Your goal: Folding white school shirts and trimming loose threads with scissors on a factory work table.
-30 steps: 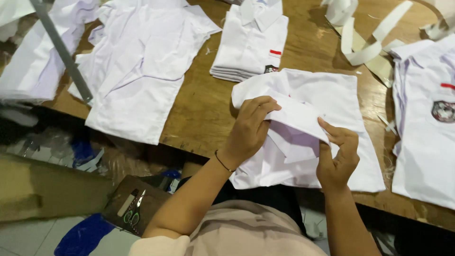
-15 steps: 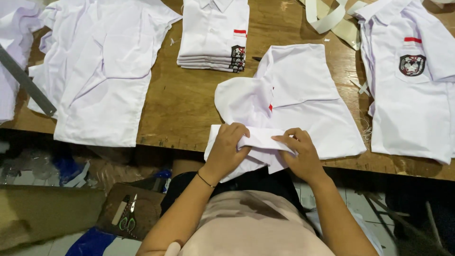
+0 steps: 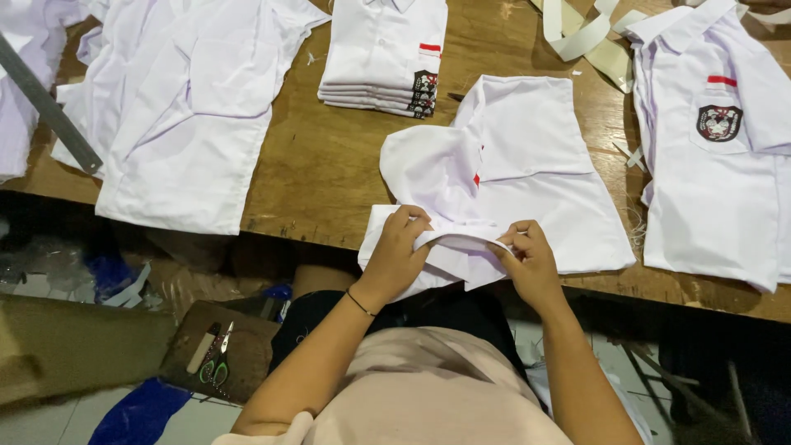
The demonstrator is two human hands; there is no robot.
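hands [image 3: 461, 251] drawn nearer the table edge, shirt [image 3: 527, 181] hem folded further under

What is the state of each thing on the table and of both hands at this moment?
white shirt: lies on the table, lower hem gripped and folded.
left hand: closed on the hem.
right hand: pinching the hem.
folded shirt stack: neatly piled, untouched.
open shirt at left: spread flat.
badge shirt at right: spread flat, face up.
scissors: lying below the table, closed.

Worn wooden table [image 3: 329, 173]; tiled floor [image 3: 49, 424]
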